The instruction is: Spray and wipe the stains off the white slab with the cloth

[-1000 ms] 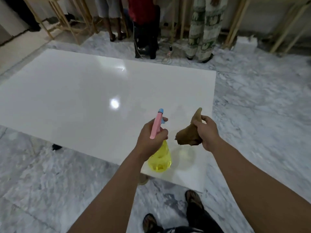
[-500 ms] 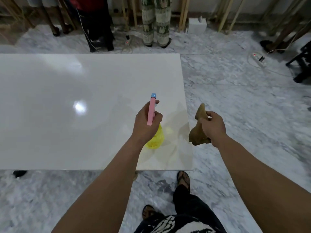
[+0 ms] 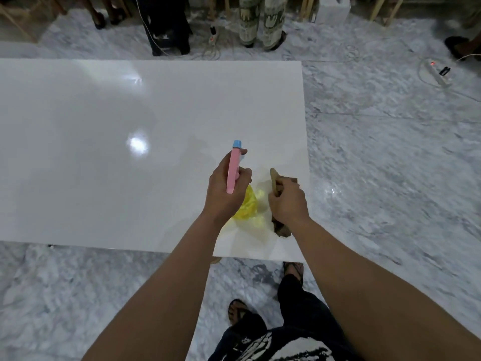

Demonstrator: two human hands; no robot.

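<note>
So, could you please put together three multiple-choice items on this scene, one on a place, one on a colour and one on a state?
1. Where is the brown cloth?
A. On the marble floor
B. In the right hand, over the slab's near right corner
C. Draped over the spray bottle

2. What colour is the liquid in the spray bottle?
A. Yellow
B. Green
C. Clear

3. What is the left hand doing?
A. Resting flat and empty on the slab
B. Hanging at the person's side
C. Gripping the spray bottle, nozzle aimed away over the slab

Answers:
1. B: the right hand is closed on the cloth above the white slab, near its right edge.
2. A: the bottle's lower body shows yellow beneath the pink and blue spray head.
3. C: the fingers are wrapped around the bottle's neck.
</note>
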